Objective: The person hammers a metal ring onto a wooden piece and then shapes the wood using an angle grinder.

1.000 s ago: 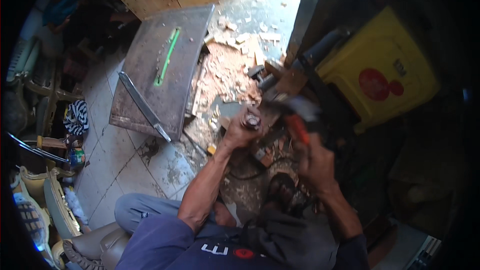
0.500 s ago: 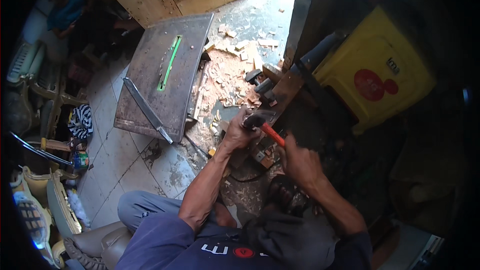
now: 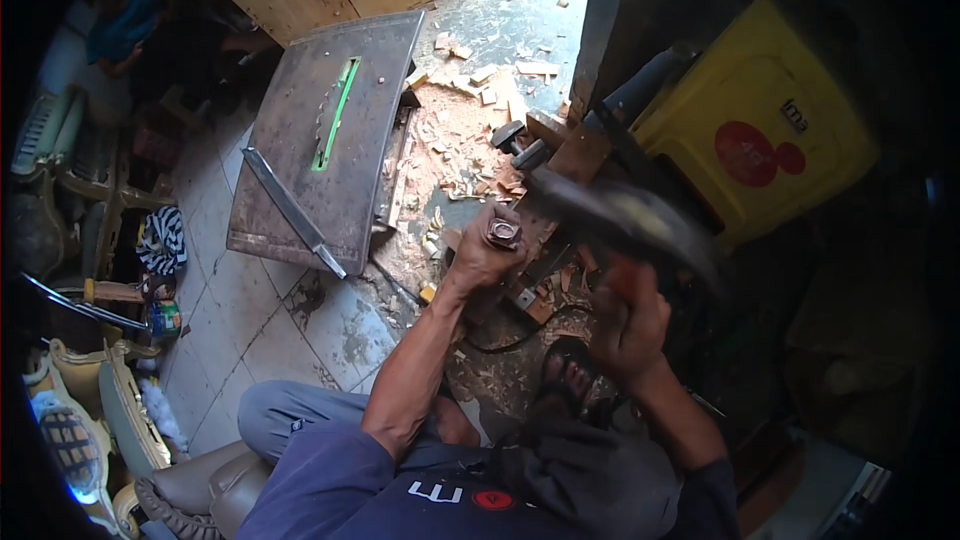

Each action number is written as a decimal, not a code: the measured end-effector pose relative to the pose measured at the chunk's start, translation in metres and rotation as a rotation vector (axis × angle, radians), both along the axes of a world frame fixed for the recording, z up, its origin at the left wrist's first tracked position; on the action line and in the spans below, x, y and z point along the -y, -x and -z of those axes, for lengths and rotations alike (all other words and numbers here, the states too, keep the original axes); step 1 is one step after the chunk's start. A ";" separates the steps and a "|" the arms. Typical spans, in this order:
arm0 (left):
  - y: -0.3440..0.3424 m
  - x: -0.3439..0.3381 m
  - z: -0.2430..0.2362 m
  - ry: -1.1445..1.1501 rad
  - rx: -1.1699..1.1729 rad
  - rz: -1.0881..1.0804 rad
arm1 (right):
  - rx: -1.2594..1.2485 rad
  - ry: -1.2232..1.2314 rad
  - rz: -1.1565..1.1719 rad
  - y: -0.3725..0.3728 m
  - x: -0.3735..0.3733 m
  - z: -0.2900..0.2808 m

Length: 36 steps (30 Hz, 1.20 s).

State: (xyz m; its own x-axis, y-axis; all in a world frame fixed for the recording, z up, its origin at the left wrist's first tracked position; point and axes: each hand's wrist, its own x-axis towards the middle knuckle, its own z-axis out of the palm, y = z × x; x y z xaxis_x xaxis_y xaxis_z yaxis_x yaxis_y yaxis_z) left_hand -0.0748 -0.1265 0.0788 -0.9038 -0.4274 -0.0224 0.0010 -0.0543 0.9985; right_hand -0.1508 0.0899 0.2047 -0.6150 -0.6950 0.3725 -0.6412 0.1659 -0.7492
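Half a second ago the hammer [image 3: 628, 278] was down on the butt of what looks like a chisel [image 3: 504, 231]; now it is a raised blur right of centre, so I judge the butt lies bare between blows. My right hand [image 3: 632, 330] is closed round the red handle. My left hand [image 3: 485, 255] wraps the chisel near mid-frame, its butt poking above my curled fingers, its lower end hidden.

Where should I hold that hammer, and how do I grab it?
Probably by the hammer's orange handle, where the right hand grips it, coming from the person's side and wrapping the hand around it. The slim handle points back toward the person, while the broad dark head is at the far end. The hammer is blurred, so its exact tilt can't be told.
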 end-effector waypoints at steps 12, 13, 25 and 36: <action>0.002 0.002 0.007 0.068 0.010 -0.059 | 0.088 -0.729 0.092 -0.002 0.005 0.001; -0.002 0.003 0.009 0.126 0.026 -0.098 | 0.164 -0.815 0.148 -0.002 0.009 0.001; -0.006 0.013 0.003 0.147 -0.033 -0.035 | 0.116 -0.375 0.002 -0.020 0.002 -0.010; 0.001 0.016 -0.002 -0.097 0.055 -0.037 | 0.028 0.010 0.060 -0.011 0.008 -0.017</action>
State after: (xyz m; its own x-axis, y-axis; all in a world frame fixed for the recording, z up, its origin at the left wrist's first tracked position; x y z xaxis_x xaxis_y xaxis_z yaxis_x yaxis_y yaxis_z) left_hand -0.0755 -0.1422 0.0803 -0.8838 -0.4537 -0.1144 -0.0498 -0.1518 0.9872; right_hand -0.1395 0.0819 0.2220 -0.6658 -0.6529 0.3611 -0.6091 0.1962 -0.7684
